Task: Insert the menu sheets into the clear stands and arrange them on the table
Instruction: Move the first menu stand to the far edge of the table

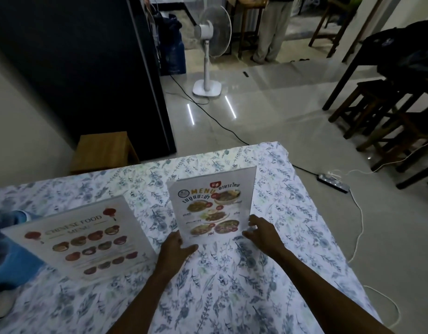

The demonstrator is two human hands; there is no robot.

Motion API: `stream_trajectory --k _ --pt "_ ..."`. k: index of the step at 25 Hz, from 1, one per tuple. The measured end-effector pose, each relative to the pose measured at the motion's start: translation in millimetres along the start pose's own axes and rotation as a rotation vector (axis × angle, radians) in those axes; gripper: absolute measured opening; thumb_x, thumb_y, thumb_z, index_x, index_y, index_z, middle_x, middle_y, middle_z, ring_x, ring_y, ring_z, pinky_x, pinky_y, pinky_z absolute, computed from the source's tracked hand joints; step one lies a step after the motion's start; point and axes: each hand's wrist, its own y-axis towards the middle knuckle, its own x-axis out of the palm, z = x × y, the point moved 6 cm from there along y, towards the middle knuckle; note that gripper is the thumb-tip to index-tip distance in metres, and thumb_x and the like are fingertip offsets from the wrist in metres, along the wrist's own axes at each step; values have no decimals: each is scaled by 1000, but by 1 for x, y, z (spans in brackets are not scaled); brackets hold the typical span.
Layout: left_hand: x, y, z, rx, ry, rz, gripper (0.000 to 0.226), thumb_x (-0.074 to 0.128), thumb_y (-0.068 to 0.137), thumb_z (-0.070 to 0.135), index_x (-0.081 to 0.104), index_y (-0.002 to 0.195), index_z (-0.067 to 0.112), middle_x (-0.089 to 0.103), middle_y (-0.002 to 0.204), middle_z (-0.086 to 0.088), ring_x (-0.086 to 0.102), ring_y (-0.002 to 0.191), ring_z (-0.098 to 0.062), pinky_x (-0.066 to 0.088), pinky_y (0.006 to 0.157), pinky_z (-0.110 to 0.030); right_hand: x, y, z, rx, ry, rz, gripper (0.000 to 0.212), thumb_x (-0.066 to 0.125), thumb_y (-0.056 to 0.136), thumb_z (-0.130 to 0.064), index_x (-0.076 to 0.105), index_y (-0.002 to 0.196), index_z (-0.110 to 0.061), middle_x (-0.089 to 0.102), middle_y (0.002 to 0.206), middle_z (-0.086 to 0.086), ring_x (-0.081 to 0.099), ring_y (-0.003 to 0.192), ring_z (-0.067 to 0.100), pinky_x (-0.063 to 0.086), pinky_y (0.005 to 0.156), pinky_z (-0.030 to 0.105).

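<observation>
A clear stand holding a Thai menu sheet (211,203) stands upright on the floral-clothed table (232,285), right of centre. My left hand (175,249) grips its lower left corner at the base. My right hand (262,231) touches its lower right corner, fingers spread around the base. To the left, a second clear stand with a Chinese food menu sheet (87,239) stands tilted back on the table, apart from both hands.
A blue object and a clear bottle (5,237) sit at the table's left edge. Beyond the table are a wooden stool (103,150), a dark cabinet (87,68), a white floor fan (210,51), cables, a power strip (333,182), dark stools at right, and a person's legs at the back.
</observation>
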Motion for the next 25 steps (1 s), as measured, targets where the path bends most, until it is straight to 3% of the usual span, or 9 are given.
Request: stream_trajectory --k 1,3,7,10,15,19,22,25 --pt "1 2 -3 -13 0 20 47 86 72 29 64 109 9 72 103 -8 69 93 -22 58 80 -37 1 2 -1 -9 -10 -5 24 67 90 -27 62 108 -12 64 102 1 61 88 19 42 73 29" --pt "2 0 1 -8 17 33 44 83 76 24 67 114 7 74 108 -9 69 95 -22 55 79 -33 3 5 1 -41 -4 -5 18 59 94 -28 62 94 -10 67 96 6 62 85 22 40 67 30" --pt "5 -1 11 -2 65 84 39 78 82 21 68 115 3 72 106 -5 68 96 -20 47 70 -16 6 12 12 -102 28 -35 48 43 97 -56 65 92 -13 73 92 6 69 82 23 56 71 39" --pt "8 -7 15 -22 102 149 32 77 82 20 70 108 3 70 97 -2 61 87 -13 41 58 -4 8 19 20 -98 15 -115 31 53 90 -44 67 97 -18 76 93 3 70 84 20 58 78 42" --pt "16 -16 28 -107 162 232 18 79 80 21 69 92 12 68 83 -1 63 71 -12 38 55 -6 1 29 26 -248 -81 -165 27 48 93 -40 64 99 -18 75 98 3 68 87 22 54 73 38" --pt "40 -14 43 -128 180 243 26 79 79 33 65 76 11 67 70 -1 67 74 -22 45 61 -27 -23 40 48 -359 -103 -164 31 41 97 -43 63 103 -22 73 101 -1 67 92 21 52 70 36" --pt "77 6 77 -126 173 190 35 76 81 36 65 80 2 60 58 0 62 64 -22 46 61 -37 -63 60 76 -362 -89 -134 33 39 97 -44 64 99 -22 73 102 2 67 95 25 49 71 35" --pt "117 31 122 -19 196 129 35 73 83 40 70 99 10 71 80 -5 68 78 -20 48 63 -30 -109 85 111 -321 -89 -44 40 36 95 -50 65 107 -25 75 107 1 68 98 24 52 72 36"
